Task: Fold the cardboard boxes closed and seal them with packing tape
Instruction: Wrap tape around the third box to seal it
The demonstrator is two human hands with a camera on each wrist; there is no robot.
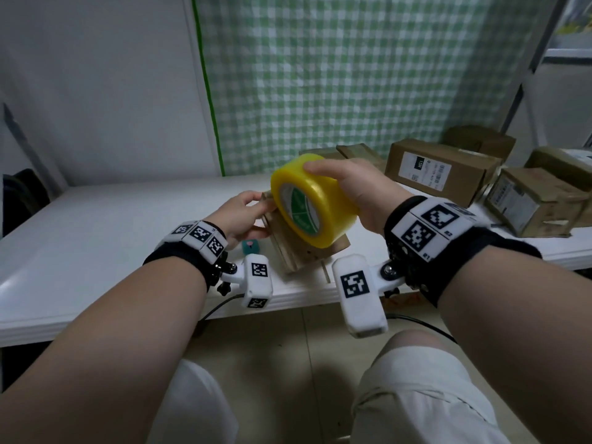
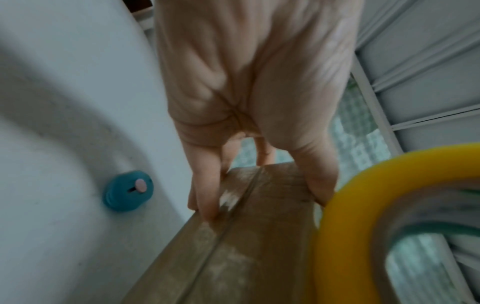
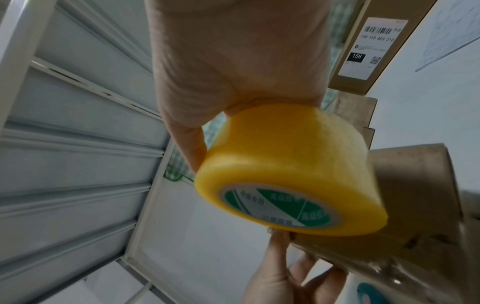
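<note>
Overhead, right hand (image 1: 355,190) grips tape roll (image 1: 312,200); left hand (image 1: 240,216) holds box (image 2: 233,236).

We are in a small packing room, like the back of a shop or a store room. We see a plain white table (image 1: 105,219) with many brown boxes (image 1: 442,169) piled at its far right end. Some boxes have white stickers (image 1: 426,171) with bar codes, the kind put on parcels. A green and white checked curtain (image 1: 352,75) hangs behind the table, beside a bare white wall (image 1: 96,75). The floor (image 1: 288,347) has pale tiles. A little teal cutter (image 2: 128,190) lies on the table
</note>
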